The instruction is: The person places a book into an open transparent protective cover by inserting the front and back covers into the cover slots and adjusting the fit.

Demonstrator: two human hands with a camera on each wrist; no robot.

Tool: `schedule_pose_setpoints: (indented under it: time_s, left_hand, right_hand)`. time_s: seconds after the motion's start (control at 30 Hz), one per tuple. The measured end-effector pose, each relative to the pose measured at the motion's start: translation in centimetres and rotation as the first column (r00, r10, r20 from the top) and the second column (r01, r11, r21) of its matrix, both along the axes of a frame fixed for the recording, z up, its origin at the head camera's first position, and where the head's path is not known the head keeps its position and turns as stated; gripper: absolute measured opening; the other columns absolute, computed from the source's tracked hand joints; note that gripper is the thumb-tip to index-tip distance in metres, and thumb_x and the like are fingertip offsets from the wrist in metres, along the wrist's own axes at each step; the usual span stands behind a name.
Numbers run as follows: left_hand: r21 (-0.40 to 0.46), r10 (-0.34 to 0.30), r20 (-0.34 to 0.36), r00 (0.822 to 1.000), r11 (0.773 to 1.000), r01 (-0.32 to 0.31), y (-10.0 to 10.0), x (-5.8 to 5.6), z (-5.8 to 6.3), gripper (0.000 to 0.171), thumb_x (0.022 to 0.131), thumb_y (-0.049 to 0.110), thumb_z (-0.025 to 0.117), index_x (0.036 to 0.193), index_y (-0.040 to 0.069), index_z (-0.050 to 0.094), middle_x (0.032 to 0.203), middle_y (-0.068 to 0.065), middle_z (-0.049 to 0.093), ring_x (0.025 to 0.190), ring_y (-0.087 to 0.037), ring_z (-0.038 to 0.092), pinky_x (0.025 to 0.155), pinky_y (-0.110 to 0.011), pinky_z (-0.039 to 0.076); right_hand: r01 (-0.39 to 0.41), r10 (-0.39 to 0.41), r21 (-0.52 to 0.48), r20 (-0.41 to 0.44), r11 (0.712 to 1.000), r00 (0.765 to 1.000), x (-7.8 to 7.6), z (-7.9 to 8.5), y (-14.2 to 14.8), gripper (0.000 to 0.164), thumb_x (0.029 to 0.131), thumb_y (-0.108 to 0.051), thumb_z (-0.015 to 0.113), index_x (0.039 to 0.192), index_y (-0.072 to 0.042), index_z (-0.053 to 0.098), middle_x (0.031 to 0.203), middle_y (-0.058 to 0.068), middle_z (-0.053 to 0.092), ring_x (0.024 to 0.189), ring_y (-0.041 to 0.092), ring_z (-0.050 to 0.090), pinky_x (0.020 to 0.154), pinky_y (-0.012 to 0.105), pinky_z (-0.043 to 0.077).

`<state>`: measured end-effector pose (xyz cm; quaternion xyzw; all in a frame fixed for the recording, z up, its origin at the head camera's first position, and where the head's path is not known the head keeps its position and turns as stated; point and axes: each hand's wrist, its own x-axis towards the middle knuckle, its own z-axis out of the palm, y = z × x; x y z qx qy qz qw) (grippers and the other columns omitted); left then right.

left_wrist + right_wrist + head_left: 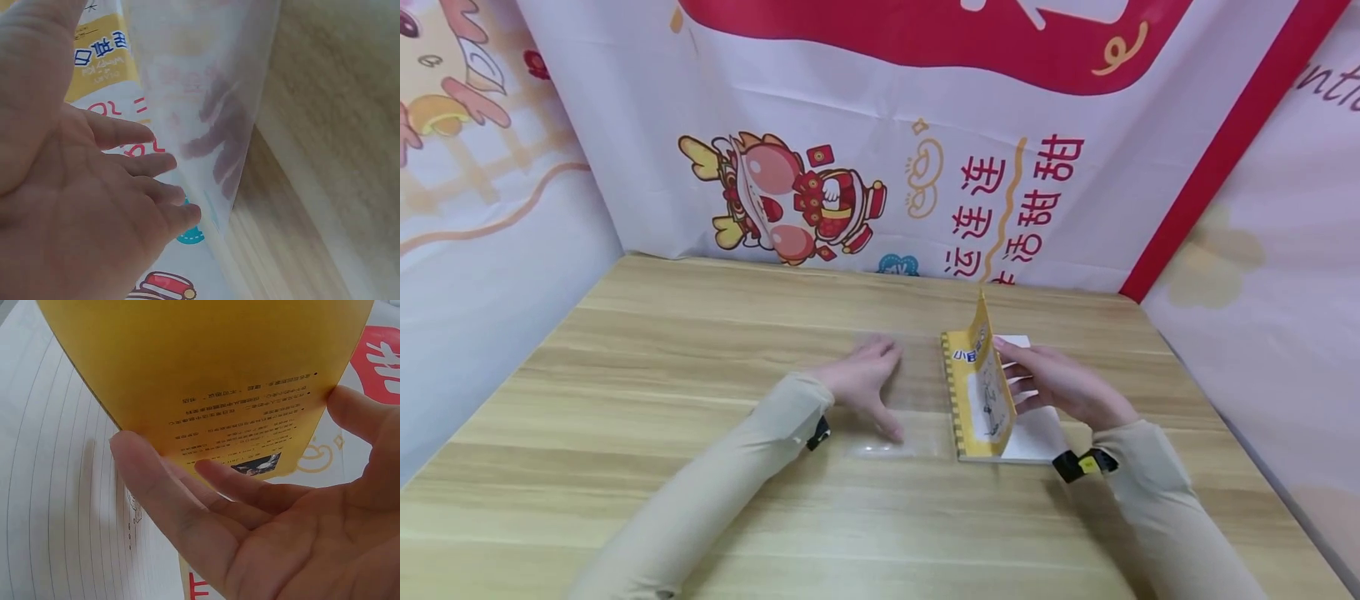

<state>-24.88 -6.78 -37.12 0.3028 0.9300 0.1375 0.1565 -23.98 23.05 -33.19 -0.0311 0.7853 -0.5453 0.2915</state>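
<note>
A book (972, 400) with a yellow cover lies right of the table's middle, its front cover raised over white pages. In the right wrist view the pages (44, 462) are lined and the cover's inner side (206, 350) carries small print. My right hand (1067, 385) touches the raised cover's free edge with extended, spread fingers. Left of the book, a clear plastic sheet (880, 451) spreads over the table, seen as a translucent sheet (194, 56) in the left wrist view. Over it is my left hand (859, 382), fingers spread and gripping nothing; firm contact cannot be judged.
The wooden table (647, 400) fills the lower part of the head view. A white and red printed cloth (850, 92) hangs behind its far edge, and more printed cloth (1262, 275) hangs at the right. Black bands circle both wrists.
</note>
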Motion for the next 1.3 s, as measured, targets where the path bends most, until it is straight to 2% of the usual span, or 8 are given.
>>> schedule_pose_setpoints:
  time_s: [0.2,0.37,0.53,0.7,0.9,1.3]
  left_hand:
    - [-0.086,0.004,-0.008,1.0,0.996,-0.005,0.19,-0.39,-0.49,0.143,0.05,0.081,0.069,0.152,0.001,0.007,0.155,-0.022,0.0,0.141,-0.036,-0.002,0.111,-0.045,0.003]
    - [-0.084,0.012,-0.025,1.0,0.996,-0.014,0.23,-0.53,-0.5,0.143,0.05,0.079,0.071,0.151,-0.001,0.009,0.154,-0.024,0.004,0.141,-0.037,0.002,0.112,-0.044,0.006]
    - [-0.069,0.047,0.0,0.999,0.997,-0.047,0.02,-0.35,-0.02,0.142,0.051,0.075,0.074,0.15,-0.003,0.008,0.154,-0.024,-0.001,0.141,-0.036,0.002,0.112,-0.041,0.007]
    - [-0.075,0.047,-0.001,0.999,0.996,-0.047,-0.12,-0.26,0.31,0.141,0.053,0.074,0.074,0.149,-0.005,0.008,0.154,-0.024,-0.003,0.141,-0.035,0.0,0.112,-0.039,0.006]
    - [-0.128,0.048,-0.009,0.999,0.991,-0.049,-0.12,-0.23,-0.01,0.144,0.052,0.079,0.069,0.149,-0.005,0.005,0.154,-0.024,-0.005,0.141,-0.035,-0.004,0.112,-0.039,0.004]
    - [-0.145,0.083,-0.002,0.997,0.986,-0.083,-0.08,-0.1,-0.3,0.145,0.05,0.076,0.072,0.149,-0.005,0.004,0.154,-0.022,-0.004,0.141,-0.034,-0.003,0.112,-0.039,0.004]
  right_hand:
    - [0.016,-0.016,0.015,0.005,1.0,1.0,0.24,0.14,0.03,0.076,0.093,-0.06,0.047,0.136,0.002,0.04,0.114,0.019,0.056,0.097,0.029,0.058,0.081,0.045,0.05]
    - [0.01,-0.01,0.011,0.0,1.0,1.0,0.22,0.25,0.15,0.077,0.093,-0.06,0.046,0.137,0.002,0.038,0.116,0.02,0.055,0.097,0.027,0.058,0.081,0.045,0.051]
    - [-0.014,0.014,-0.012,-0.014,1.0,1.0,-0.02,0.42,0.01,0.076,0.094,-0.059,0.044,0.136,0.004,0.039,0.114,0.022,0.056,0.092,0.025,0.06,0.08,0.046,0.05]
    - [-0.01,0.01,-0.016,-0.009,1.0,1.0,0.05,0.55,-0.01,0.076,0.094,-0.06,0.045,0.135,0.004,0.04,0.114,0.022,0.056,0.091,0.024,0.06,0.078,0.045,0.051]
    - [-0.003,0.003,-0.007,-0.005,1.0,1.0,0.22,0.52,-0.05,0.078,0.093,-0.061,0.045,0.137,0.003,0.04,0.118,0.023,0.054,0.094,0.026,0.059,0.078,0.045,0.051]
    - [0.031,-0.03,-0.019,0.006,0.999,1.0,0.14,-0.16,-0.66,0.078,0.093,-0.06,0.047,0.138,0.003,0.039,0.12,0.023,0.053,0.097,0.026,0.058,0.079,0.045,0.051]
